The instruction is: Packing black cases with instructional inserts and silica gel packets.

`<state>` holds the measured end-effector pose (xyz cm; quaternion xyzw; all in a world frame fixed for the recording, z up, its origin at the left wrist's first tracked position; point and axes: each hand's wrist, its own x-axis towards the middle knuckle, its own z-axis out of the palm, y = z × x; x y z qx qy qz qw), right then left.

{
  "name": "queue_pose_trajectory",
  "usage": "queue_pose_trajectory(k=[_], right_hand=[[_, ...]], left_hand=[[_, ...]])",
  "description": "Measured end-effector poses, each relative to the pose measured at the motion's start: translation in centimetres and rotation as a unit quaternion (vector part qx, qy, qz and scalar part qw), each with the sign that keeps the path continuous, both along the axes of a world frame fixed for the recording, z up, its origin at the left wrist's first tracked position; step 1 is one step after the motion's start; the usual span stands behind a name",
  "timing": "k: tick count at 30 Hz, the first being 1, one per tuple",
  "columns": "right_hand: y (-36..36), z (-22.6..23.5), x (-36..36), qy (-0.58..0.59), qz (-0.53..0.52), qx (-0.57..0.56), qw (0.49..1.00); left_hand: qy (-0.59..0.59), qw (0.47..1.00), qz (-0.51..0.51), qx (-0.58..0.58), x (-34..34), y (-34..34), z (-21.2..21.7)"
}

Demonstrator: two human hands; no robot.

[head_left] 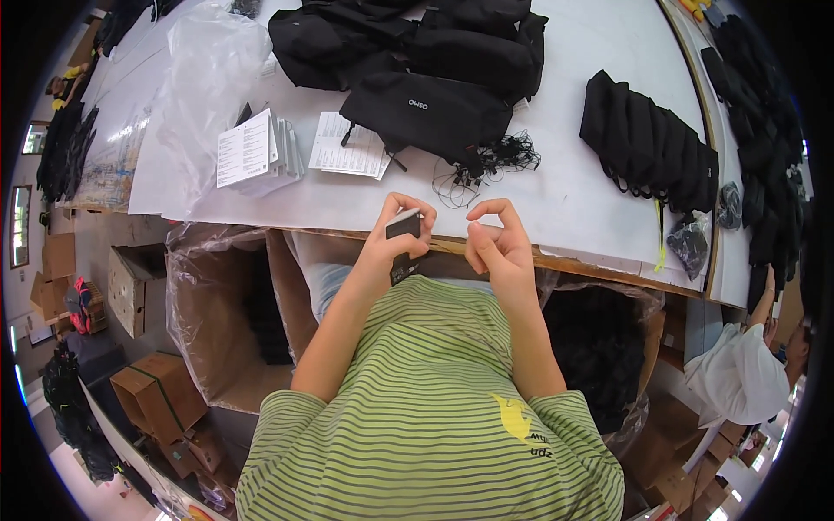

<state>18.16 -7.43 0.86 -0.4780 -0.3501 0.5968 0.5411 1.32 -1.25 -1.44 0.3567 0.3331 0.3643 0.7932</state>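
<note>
My left hand grips a small dark card-like tag with a pale top edge, held upright just in front of the white table's near edge. My right hand is beside it, thumb and forefinger pinched together into a ring; whether a thin string is between them cannot be told. A tangle of thin black strings lies on the table just beyond both hands, in front of a black pouch.
Stacked white leaflets and a printed sheet lie left of the pouch. Black bags are piled at the back and in a row on the right. Plastic-lined cardboard boxes stand below the table. Another person sits at the lower right.
</note>
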Motion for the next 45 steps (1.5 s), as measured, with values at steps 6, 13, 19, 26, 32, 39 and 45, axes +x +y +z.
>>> queue_pose_trajectory(k=[6,13,19,26,32,39,45], right_hand=[[0.2,-0.2,-0.2,0.021,0.057,0.018,0.998],[0.0,-0.4,0.0,0.182,0.171,0.042,0.967],[0.2,-0.5,0.1,0.225,0.191,0.025,0.955],[0.4,0.1,0.7,0.19,0.236,-0.002,0.953],[0.3,-0.4,1.1,0.197,0.272,-0.002,0.942],[0.1,-0.4,0.8,0.198,0.289,-0.003,0.936],[-0.2,-0.8,0.4,0.157,0.278,-0.018,0.948]], left_hand=[[0.058,0.986,0.034,0.153,0.4,-0.9,0.3],[0.082,0.973,0.004,0.214,0.7,-1.9,1.6],[0.1,0.967,0.0,0.233,0.1,-1.9,1.6],[0.086,0.973,-0.022,0.212,0.3,-1.5,2.1],[0.066,0.971,-0.079,0.215,-0.3,-1.5,1.2],[0.039,0.978,-0.132,0.155,-0.7,-0.7,1.0],[0.09,0.975,-0.129,0.155,-0.4,-0.5,0.5]])
